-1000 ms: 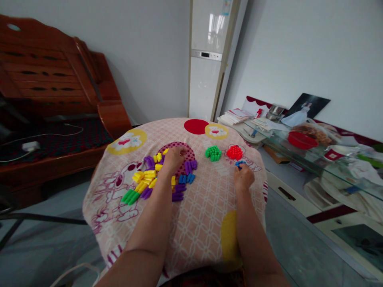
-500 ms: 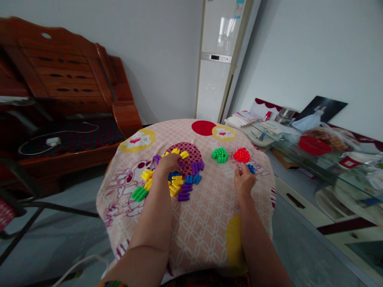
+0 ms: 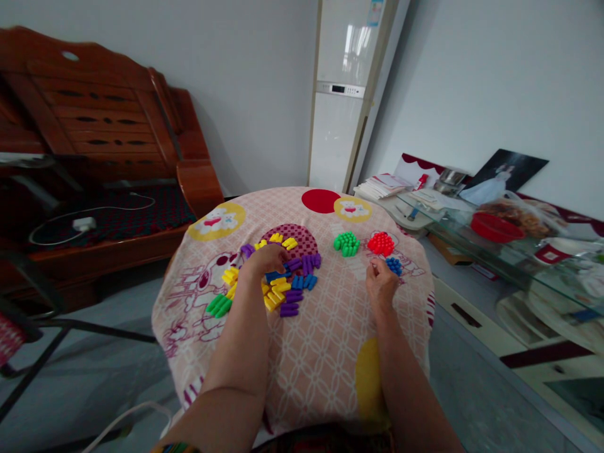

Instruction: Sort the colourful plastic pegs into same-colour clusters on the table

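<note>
A round table under a pink patterned cloth [image 3: 311,340] carries plastic pegs. My left hand [image 3: 264,259] lies on a loose heap of yellow, purple, blue and green pegs [image 3: 278,283], its fingers curled down among them; what they hold is hidden. To the right stand a green peg cluster [image 3: 346,243], a red peg cluster [image 3: 381,243] and a small blue peg cluster [image 3: 394,266]. My right hand [image 3: 380,281] rests on the cloth just left of the blue cluster, fingers loosely curled, thumb and forefinger close together.
A dark wooden bench [image 3: 104,163] with a cable and white plug stands to the left. A tall white air conditioner [image 3: 342,94] is behind the table. A glass-topped low cabinet [image 3: 509,251] with papers, a red bowl and a photo runs along the right.
My right hand has drawn back slightly from the blue cluster, which now sits free on the cloth. My left hand has shifted down over the loose heap. The camera swung right earlier.
</note>
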Available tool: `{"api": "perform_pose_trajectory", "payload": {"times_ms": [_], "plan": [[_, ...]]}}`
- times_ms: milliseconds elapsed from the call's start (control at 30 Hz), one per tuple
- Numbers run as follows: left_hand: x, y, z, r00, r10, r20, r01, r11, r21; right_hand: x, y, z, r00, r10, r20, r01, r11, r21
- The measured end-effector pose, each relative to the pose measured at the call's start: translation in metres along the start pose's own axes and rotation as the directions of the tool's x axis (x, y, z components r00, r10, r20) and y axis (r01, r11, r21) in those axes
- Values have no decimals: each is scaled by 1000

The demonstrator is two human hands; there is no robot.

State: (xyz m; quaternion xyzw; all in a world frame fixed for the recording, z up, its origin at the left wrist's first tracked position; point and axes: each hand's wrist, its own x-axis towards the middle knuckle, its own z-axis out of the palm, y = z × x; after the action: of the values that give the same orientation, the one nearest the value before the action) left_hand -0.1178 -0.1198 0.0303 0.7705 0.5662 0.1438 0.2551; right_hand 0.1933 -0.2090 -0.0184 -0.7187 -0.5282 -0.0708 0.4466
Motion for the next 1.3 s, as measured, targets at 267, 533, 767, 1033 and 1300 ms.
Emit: {"api": "perform_pose_trajectory", "payload": {"times_ms": [267,533,767,1033,1300], "plan": [[1,14,-2,979,-63,-196,57,998,-40,-1,2,1,999,-29,13,29,999,34],[9,37,12,987,93,-133,-142,892,-429,-6,-14,3,982,-99,158,47,951,305],[20,96,66,938,322,-130,-346,842,-414,-11,-29,6,876,-37,481,-271,787,554],[23,98,83,937,333,-104,-344,840,-419,-8,-23,9,817,49,574,-464,646,606],[28,80,84,860,476,181,-326,787,-524,-9,-25,8,808,129,574,-515,627,584]]}}
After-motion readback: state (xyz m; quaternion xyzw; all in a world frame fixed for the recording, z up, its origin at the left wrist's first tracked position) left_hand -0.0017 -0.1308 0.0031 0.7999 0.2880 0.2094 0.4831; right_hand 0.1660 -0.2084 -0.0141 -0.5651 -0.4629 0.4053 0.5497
